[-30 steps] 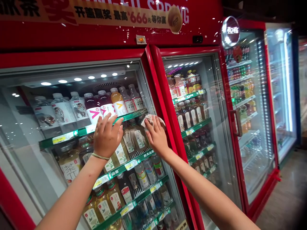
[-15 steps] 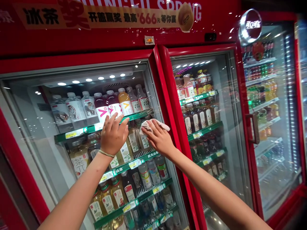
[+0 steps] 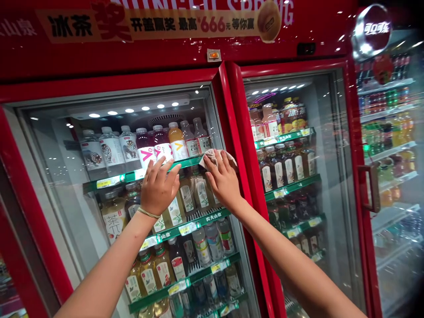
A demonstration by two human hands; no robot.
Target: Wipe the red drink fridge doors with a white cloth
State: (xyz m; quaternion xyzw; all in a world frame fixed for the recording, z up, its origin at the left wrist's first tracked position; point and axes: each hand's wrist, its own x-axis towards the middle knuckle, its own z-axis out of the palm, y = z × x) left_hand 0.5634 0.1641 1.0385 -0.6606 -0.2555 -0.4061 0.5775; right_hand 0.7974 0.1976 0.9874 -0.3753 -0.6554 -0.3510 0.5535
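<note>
My left hand (image 3: 159,186) lies with fingers spread against the glass door (image 3: 53,145) of a red drinks fridge, in front of its upper shelves. A thin band circles that wrist. To the right, my right hand (image 3: 225,182) presses a pale, crumpled cloth (image 3: 205,160) flat to the same glass, near the door's right edge. The fingers lie over the cloth, whose edges show at both sides. Behind the glass, a bottle of orange drink (image 3: 178,140) and several others stand on the top shelf.
Red door frames (image 3: 236,132) meet just right of my right hand. Beyond them is a second glass door with shelved bottles. A dark handle (image 3: 370,189) sticks out farther right, beside another lit fridge. An orange switch (image 3: 213,55) sits above the doors.
My right hand has slid the cloth upward and slightly right over the glass. My left hand stays at nearly the same place. The view has shifted a little to the left.
</note>
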